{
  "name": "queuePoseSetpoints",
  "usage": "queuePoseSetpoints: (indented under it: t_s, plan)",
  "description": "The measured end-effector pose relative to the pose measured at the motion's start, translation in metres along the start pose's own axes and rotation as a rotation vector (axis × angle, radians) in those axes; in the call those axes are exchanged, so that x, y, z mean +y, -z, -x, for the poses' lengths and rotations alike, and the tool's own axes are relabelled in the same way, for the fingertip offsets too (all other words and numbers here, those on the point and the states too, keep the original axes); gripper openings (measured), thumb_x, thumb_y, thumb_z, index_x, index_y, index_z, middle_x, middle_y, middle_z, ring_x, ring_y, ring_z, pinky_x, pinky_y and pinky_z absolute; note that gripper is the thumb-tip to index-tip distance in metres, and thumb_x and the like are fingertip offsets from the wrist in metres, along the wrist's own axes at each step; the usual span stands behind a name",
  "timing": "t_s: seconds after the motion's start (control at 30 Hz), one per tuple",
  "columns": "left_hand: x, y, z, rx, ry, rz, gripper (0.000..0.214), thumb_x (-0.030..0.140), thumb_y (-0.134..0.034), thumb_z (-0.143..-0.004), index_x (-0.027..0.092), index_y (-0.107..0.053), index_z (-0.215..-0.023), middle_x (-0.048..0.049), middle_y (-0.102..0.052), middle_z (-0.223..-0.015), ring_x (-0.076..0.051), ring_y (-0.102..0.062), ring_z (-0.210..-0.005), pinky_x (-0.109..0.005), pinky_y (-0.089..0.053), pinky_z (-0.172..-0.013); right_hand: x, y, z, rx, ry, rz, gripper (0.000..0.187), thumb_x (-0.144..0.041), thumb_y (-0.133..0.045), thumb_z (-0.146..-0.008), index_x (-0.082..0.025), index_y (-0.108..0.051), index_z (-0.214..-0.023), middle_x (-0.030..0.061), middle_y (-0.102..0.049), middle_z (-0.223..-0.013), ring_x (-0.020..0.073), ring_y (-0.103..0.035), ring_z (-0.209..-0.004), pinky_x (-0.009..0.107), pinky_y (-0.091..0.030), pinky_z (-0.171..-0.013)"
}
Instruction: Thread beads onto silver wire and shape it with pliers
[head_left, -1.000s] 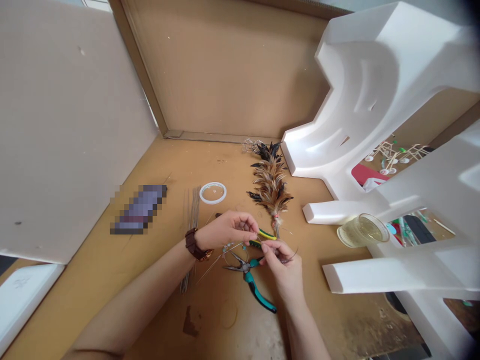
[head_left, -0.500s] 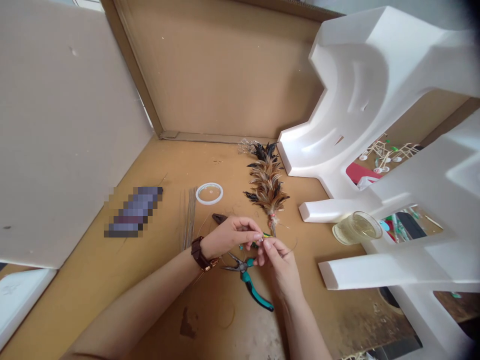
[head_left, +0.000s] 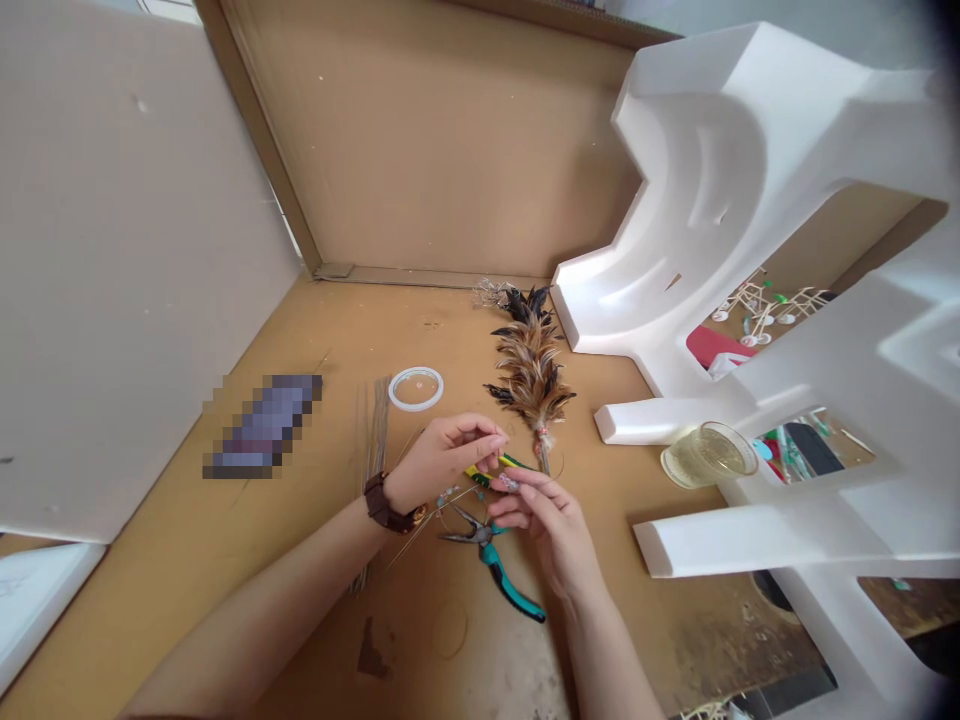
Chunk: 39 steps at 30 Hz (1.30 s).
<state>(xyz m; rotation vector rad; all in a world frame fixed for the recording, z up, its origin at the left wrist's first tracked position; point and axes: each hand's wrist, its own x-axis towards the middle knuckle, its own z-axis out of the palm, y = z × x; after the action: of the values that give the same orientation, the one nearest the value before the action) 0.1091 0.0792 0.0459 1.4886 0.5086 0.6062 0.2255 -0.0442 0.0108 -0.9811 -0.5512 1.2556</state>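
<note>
My left hand (head_left: 454, 457), with a brown watch (head_left: 390, 503) on its wrist, has thumb and forefinger pinched together; whatever is between the tips is too small to make out. Just below and right of it, my right hand (head_left: 551, 515) pinches a small shiny clear piece (head_left: 509, 483) with thumb and forefinger. The two hands are slightly apart. Yellow-and-green handles (head_left: 514, 461) show partly behind the fingers. Teal-handled pliers (head_left: 501, 570) lie with open jaws beneath the hands. Small bluish beads (head_left: 448, 494) rest near the left wrist.
Thin straight wires (head_left: 373, 430) and a white ring (head_left: 415, 389) lie left of a feather duster (head_left: 531, 365). A glass of yellowish liquid (head_left: 705, 457) stands by the white foam piece (head_left: 697, 545) at right. A blurred dark rectangular object (head_left: 264, 428) lies left.
My hands have separated: the left moved up and left, the right opened to show the shiny piece. The yellow-and-green handles are more visible. The view shifted slightly.
</note>
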Motion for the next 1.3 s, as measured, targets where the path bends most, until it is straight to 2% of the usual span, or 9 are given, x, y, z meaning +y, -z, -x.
queuePoseSetpoints:
  t_s: [0.27, 0.43, 0.63, 0.73, 0.77, 0.87, 1.0, 1.1, 1.3]
  plan:
    - [0.002, 0.001, 0.000, 0.003, -0.035, -0.042, 0.015, 0.027, -0.057, -0.078, 0.013, -0.061, -0.080, 0.0006, -0.059, -0.065, -0.010, -0.055, -0.061, -0.022, -0.047, -0.061, 0.002, 0.001, -0.001, 0.106, 0.093, 0.169, 0.024, -0.033, -0.064, -0.074, -0.017, -0.066, -0.091, 0.0069, -0.071, -0.083, 0.0164, -0.066, -0.064, 0.030, -0.053, -0.063]
    - [0.002, -0.006, 0.003, -0.149, 0.057, -0.014, 0.016, 0.027, -0.057, -0.077, 0.012, -0.062, -0.078, -0.0001, -0.059, -0.061, -0.010, -0.056, -0.056, -0.022, -0.047, -0.058, 0.005, 0.003, 0.000, 0.044, 0.066, 0.156, 0.019, -0.029, -0.068, -0.071, -0.017, -0.066, -0.085, 0.0041, -0.070, -0.075, 0.0148, -0.065, -0.060, 0.028, -0.053, -0.059]
    - [-0.006, -0.009, 0.002, -0.220, 0.053, -0.071, 0.020, 0.030, -0.056, -0.078, 0.012, -0.063, -0.081, -0.0014, -0.060, -0.065, -0.010, -0.055, -0.058, -0.021, -0.046, -0.056, 0.008, 0.003, -0.003, 0.049, 0.092, 0.162, 0.011, -0.027, -0.066, -0.074, -0.017, -0.066, -0.077, 0.0015, -0.068, -0.068, 0.0105, -0.061, -0.052, 0.022, -0.049, -0.054]
    - [-0.003, 0.011, -0.005, -0.242, 0.056, -0.218, 0.027, 0.033, -0.056, -0.077, 0.014, -0.060, -0.096, -0.0040, -0.066, -0.078, -0.012, -0.060, -0.064, -0.022, -0.049, -0.059, 0.008, 0.004, -0.004, 0.086, 0.076, 0.106, 0.012, -0.028, -0.065, -0.074, -0.017, -0.065, -0.079, 0.0025, -0.068, -0.070, 0.0099, -0.060, -0.051, 0.021, -0.048, -0.053]
    - [-0.001, 0.024, -0.010, -0.188, 0.053, -0.330, 0.031, 0.035, -0.055, -0.078, 0.015, -0.058, -0.101, -0.0050, -0.067, -0.085, -0.013, -0.061, -0.069, -0.022, -0.049, -0.061, 0.008, 0.005, -0.004, 0.103, 0.075, 0.080, 0.012, -0.028, -0.065, -0.074, -0.017, -0.065, -0.080, 0.0025, -0.068, -0.070, 0.0096, -0.060, -0.051, 0.021, -0.047, -0.053]
    - [0.002, 0.073, -0.028, 0.185, 0.084, -0.833, 0.033, 0.035, -0.038, -0.086, 0.015, -0.055, -0.106, -0.0077, -0.067, -0.094, -0.015, -0.063, -0.080, -0.025, -0.049, -0.068, 0.009, 0.008, -0.005, 0.141, 0.083, 0.029, 0.013, -0.027, -0.065, -0.075, -0.017, -0.065, -0.082, 0.0018, -0.068, -0.069, 0.0087, -0.059, -0.050, 0.019, -0.046, -0.051]
    - [-0.011, 0.123, -0.050, 0.260, 0.149, -1.054, 0.024, 0.025, -0.042, -0.081, 0.016, -0.063, -0.084, -0.0109, -0.068, -0.091, -0.022, -0.060, -0.090, -0.033, -0.044, -0.079, 0.009, 0.008, -0.005, 0.160, 0.094, 0.009, 0.014, -0.028, -0.065, -0.074, -0.016, -0.064, -0.083, 0.0018, -0.067, -0.068, 0.0087, -0.058, -0.049, 0.020, -0.045, -0.051]
    - [-0.031, 0.129, -0.059, 0.135, 0.181, -1.148, 0.015, 0.022, -0.050, -0.073, 0.019, -0.064, -0.069, -0.0071, -0.069, -0.079, -0.023, -0.061, -0.084, -0.033, -0.042, -0.080, 0.008, 0.008, -0.006, 0.176, 0.097, 0.000, 0.015, -0.028, -0.066, -0.073, -0.016, -0.064, -0.082, 0.0015, -0.066, -0.068, 0.0087, -0.057, -0.049, 0.020, -0.045, -0.051]
    - [-0.056, 0.117, -0.070, 0.018, 0.105, -1.202, 0.029, 0.023, -0.041, -0.079, 0.019, -0.060, -0.100, -0.0070, -0.065, -0.098, -0.020, -0.057, -0.092, -0.030, -0.040, -0.083, 0.006, 0.008, -0.007, 0.205, 0.097, 0.010, 0.016, -0.028, -0.066, -0.072, -0.016, -0.064, -0.082, 0.0015, -0.066, -0.067, 0.0092, -0.056, -0.048, 0.021, -0.045, -0.050]
